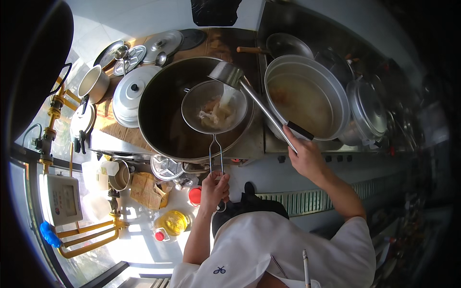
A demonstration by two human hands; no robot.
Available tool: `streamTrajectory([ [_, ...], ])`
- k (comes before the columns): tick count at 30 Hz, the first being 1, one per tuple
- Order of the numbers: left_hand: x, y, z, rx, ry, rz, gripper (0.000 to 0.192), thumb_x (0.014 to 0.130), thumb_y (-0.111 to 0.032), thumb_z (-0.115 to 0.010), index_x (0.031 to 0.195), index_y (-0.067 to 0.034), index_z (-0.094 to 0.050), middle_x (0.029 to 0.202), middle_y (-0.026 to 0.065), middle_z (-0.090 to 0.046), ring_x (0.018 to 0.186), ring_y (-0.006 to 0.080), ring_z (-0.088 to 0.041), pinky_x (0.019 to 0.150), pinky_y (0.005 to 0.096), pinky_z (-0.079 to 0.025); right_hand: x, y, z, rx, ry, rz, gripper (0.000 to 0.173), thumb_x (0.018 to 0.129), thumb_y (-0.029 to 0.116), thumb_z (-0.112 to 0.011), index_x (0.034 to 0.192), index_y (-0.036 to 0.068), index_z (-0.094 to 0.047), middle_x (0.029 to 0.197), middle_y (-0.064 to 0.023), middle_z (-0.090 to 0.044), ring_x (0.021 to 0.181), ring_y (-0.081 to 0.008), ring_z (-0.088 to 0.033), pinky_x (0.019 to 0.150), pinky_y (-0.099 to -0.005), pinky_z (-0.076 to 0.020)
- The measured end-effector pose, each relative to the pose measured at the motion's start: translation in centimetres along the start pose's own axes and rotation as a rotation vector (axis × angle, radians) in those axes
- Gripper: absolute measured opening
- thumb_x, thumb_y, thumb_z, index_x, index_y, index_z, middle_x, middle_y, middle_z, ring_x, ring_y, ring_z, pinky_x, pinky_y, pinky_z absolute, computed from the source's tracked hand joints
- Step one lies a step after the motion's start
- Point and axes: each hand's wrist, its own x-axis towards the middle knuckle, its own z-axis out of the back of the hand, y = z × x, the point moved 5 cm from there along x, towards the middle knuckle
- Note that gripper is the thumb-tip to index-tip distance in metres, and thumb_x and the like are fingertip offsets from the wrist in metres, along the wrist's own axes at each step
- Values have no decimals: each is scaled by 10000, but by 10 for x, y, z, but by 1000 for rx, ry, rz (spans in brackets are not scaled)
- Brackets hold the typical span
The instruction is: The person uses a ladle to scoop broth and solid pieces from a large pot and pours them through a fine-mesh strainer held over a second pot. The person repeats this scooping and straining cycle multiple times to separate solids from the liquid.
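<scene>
My left hand grips the wire handle of a round mesh strainer, which is over a large dark-looking pot. Pale, soft food pieces lie in the strainer. My right hand is closed around the long metal handle of a ladle. The ladle is tilted above the strainer, and whitish liquid pours from it onto the mesh. To the right stands a big metal pot of cloudy, yellowish broth with an orange patch at its left side.
Left of the dark pot are a domed lid and a small saucepan. A wooden-handled wok sits behind the broth pot, a lidded pot to its right. An oil jug stands on the floor, near yellow gas pipes.
</scene>
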Motion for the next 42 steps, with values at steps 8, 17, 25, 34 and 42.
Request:
streamTrajectory([
  [8,-1,4,6,5,-22,-47,203,1018,-196,-638,1007,-65,-483,595,-28,-399,444,73,-368,391,262,-353,-11,-51,72,-79,-30,-364,645,866,25,-648,1484,137,-501,848,-228,-677,715,-409,-659,673,-472,-527],
  [17,-2,-1,2,55,-54,-66,218,1017,-197,-643,989,-39,-495,589,-24,-397,431,73,-365,363,259,-347,-63,-218,103,-511,230,-540,560,835,19,-576,1394,40,-572,981,-260,-684,934,-426,-655,860,-489,-531],
  [25,-4,-1,1,71,-75,-50,209,1023,-201,-635,999,-46,-497,594,-31,-401,441,67,-375,370,255,-351,-47,-197,103,29,462,-959,307,824,16,-569,1112,-47,-653,560,-114,-556,413,-160,-557,367,-323,-426],
  [34,-2,1,-1,55,-77,-58,194,1026,-187,-625,1001,-49,-490,605,-31,-399,444,61,-360,374,249,-352,-46,-213,81,848,407,-1209,406,894,30,-626,1283,-40,-532,706,-42,-548,449,-40,-445,356,-221,-330],
  [42,-5,-2,-2,62,-92,-56,203,1019,-186,-635,988,-52,-486,601,-34,-394,446,60,-363,373,249,-353,-65,-197,43,1412,260,-1241,112,973,58,-585,971,116,-489,679,29,-435,449,6,-344,332,-174,-214],
])
